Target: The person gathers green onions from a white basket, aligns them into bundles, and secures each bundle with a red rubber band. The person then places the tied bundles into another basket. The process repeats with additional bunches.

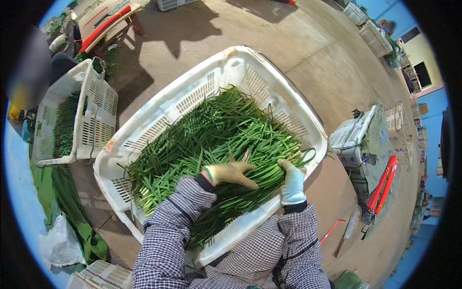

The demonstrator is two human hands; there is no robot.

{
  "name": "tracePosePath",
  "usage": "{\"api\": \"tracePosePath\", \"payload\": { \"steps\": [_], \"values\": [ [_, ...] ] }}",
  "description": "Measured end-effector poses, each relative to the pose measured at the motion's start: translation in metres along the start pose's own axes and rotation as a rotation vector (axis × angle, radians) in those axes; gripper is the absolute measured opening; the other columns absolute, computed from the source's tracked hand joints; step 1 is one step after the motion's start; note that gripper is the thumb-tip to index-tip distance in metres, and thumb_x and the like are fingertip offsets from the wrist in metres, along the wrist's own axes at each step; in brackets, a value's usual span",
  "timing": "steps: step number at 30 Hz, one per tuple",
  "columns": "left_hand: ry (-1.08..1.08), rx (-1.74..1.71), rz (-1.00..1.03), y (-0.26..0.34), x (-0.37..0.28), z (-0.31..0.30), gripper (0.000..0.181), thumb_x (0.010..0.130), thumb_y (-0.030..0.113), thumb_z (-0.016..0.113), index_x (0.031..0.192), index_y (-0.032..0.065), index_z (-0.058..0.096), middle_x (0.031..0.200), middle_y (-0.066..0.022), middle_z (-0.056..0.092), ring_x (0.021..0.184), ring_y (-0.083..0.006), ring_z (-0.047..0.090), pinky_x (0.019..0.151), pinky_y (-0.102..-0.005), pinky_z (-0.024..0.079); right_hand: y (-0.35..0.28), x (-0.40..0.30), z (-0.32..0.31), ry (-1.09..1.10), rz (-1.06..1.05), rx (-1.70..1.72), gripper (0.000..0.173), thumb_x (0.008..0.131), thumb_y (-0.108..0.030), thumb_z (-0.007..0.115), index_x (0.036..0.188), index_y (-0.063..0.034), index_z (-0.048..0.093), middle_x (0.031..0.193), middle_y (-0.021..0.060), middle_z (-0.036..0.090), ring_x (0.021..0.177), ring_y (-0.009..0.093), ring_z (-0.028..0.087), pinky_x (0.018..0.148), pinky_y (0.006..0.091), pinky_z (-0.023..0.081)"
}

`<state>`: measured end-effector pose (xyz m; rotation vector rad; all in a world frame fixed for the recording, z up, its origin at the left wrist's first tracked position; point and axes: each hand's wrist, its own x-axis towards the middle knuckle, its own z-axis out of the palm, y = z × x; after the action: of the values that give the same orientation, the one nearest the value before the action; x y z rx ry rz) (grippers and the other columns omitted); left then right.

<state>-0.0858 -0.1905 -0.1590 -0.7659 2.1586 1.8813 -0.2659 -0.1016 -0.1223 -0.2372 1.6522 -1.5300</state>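
A large white plastic crate stands before me, filled with layers of garlic chives or similar long green leaves. My right hand, in a pale glove, grips the stem end of a bunch of green stalks at the crate's right side, thumb on top. Over the middle of the leaves, my left hand is spread, thumb and fingers apart, its glove blurred by motion. Whether its fingers touch the leaves is hard to tell. Pale stem ends show at the crate's lower left and right.
Left stands another white crate of greens, beside a blurred person. A wooden bench holds red strips. At right, a covered crate, red ties and a knife. A green cloth lies lower left.
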Motion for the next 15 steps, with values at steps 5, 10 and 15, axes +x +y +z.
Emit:
{"api": "tracePosePath", "payload": {
  "steps": [5,10,15],
  "values": [
    [0.606,0.015,0.014,-0.014,0.044,-0.051,0.065,0.084,0.044,0.062,0.127,-0.0040,0.049,0.121,-0.0214,0.057,0.113,-0.0315,0.054,0.095,-0.0356,0.042,0.005,-0.024,0.012,0.051,-0.156,-0.001,0.019,0.073,0.005,0.064,0.092,0.0016,0.061,0.082,0.0033,0.063,0.069,0.013,0.059,0.065,0.0261,0.051],
    [0.613,0.278,-0.392,0.020,0.120,-0.017,0.083,0.074,0.054,0.067,0.128,-0.0046,0.042,0.120,-0.0247,0.056,0.112,-0.0356,0.054,0.096,-0.0383,0.042,0.014,-0.019,0.003,0.099,-0.132,0.048,0.021,0.074,0.007,0.064,0.093,-0.0001,0.062,0.084,0.0026,0.064,0.070,0.012,0.059,0.066,0.0247,0.050],
    [0.615,0.106,-0.423,-0.008,0.134,-0.025,0.076,0.071,0.050,0.070,0.131,0.0085,0.047,0.120,-0.0175,0.058,0.110,-0.0318,0.057,0.093,-0.0374,0.045,0.012,-0.018,0.008,0.049,-0.090,0.056,0.023,0.074,0.006,0.068,0.095,-0.0007,0.064,0.087,0.0005,0.064,0.076,0.010,0.057,0.072,0.0235,0.047]
  ]
}}
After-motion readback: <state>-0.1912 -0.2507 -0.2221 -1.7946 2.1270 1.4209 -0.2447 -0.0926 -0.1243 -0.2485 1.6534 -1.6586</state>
